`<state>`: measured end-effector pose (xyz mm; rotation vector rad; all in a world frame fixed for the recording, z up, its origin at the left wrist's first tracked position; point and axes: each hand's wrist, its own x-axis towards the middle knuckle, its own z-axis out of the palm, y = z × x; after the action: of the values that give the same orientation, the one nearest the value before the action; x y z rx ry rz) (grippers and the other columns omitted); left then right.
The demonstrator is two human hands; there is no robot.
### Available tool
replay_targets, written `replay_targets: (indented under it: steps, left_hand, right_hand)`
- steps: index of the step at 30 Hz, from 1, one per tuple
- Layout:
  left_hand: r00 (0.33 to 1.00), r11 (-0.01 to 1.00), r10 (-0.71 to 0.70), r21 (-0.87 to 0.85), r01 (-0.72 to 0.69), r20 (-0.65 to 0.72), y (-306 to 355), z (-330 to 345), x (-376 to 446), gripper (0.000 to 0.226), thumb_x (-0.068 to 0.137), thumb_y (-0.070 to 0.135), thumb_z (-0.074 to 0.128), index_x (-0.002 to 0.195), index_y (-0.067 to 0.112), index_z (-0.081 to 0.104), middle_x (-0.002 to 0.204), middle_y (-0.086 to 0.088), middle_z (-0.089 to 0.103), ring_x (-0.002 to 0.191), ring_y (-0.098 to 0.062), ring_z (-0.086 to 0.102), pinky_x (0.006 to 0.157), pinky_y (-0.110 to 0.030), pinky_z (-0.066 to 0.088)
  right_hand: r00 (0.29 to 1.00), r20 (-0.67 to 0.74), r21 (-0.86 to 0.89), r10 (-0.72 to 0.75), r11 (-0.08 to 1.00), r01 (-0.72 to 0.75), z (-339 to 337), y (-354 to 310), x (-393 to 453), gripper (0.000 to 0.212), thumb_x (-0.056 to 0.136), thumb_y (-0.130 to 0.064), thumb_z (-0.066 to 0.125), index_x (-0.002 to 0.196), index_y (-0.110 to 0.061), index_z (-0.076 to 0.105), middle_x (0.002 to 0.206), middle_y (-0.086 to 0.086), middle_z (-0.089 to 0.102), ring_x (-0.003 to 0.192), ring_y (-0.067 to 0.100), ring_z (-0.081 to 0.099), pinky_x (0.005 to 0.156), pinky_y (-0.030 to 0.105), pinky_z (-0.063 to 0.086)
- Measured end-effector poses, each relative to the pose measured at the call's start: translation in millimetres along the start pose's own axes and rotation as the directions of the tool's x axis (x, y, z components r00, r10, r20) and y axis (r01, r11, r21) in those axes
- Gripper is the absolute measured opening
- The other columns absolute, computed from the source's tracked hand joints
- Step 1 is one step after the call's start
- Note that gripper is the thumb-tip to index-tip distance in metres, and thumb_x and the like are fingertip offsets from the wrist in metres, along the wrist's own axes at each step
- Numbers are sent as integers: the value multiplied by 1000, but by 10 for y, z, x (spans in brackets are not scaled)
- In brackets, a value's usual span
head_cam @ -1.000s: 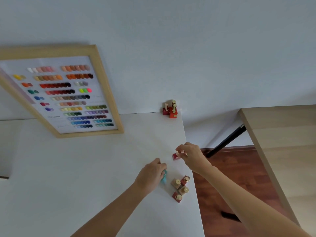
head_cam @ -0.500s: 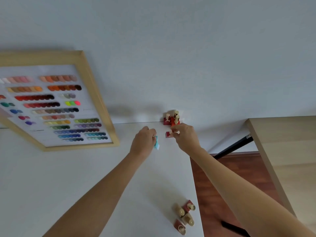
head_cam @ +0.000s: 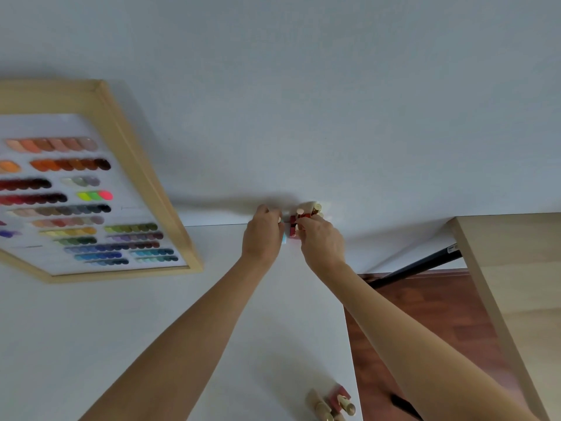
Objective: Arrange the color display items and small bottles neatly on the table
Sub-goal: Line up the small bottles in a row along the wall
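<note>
Red square bottles w/ cream caps clustered at table far edge, 12 o'clock. Right hand pinching red bottle into group; left hand curled round pale-blue item, likely next. Spare bottles 5 o'clock.

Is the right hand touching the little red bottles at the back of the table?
Touching. In the head view, the right hand has its fingers curled against the red bottles by the wall, with no gap visible between them.

White table: swatch frame, small bottles.
</note>
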<state>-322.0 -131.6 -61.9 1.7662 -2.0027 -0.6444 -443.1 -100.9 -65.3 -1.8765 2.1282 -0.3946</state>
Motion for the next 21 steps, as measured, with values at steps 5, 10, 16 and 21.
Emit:
replay_targets:
  steps: [5, 10, 16, 21]
  left_hand:
    - [1000, 995, 2, -97, -5, -31, -19, 22, -28, 21, 84, 17, 68, 97, 5, 58, 101, -14, 57, 84, -32, 60, 71, -38, 52]
    - [1000, 991, -23, -131, 25, 18, -214, 63, -163, 65, 65, 17, 85, 119, 12, 48, 112, -11, 56, 91, -28, 63, 80, -40, 57]
    - [981, 967, -173, -176, 187, 91, -286, 229, -137, 59, 68, 11, 83, 118, 4, 52, 116, -16, 56, 101, -33, 60, 89, -41, 52]
    - [980, 951, -191, -237, 198, 51, -245, 362, -26, 42, 70, 16, 82, 105, 3, 63, 104, -16, 65, 97, -28, 61, 84, -36, 52]
  right_hand:
    - [998, -41, 64, -45, 997, 47, -43, 14, -33, 22, 89, -3, 53, 108, -12, 59, 102, 8, 62, 82, 33, 60, 59, 36, 45]
    - [970, -242, 274, -4, 959, 72, -54, 184, -288, 16, 87, -5, 60, 102, -9, 59, 91, 8, 64, 70, 27, 60, 58, 44, 53]
    - [966, -104, 391, 237, 903, -179, 86, 435, -329, 41, 84, -6, 66, 121, -11, 48, 107, 8, 54, 81, 16, 53, 74, 26, 42]
    - [963, 45, 422, 267, 869, -261, 144, 495, -102, 54, 85, -3, 64, 134, -7, 43, 116, 10, 52, 85, 15, 55, 81, 22, 40]
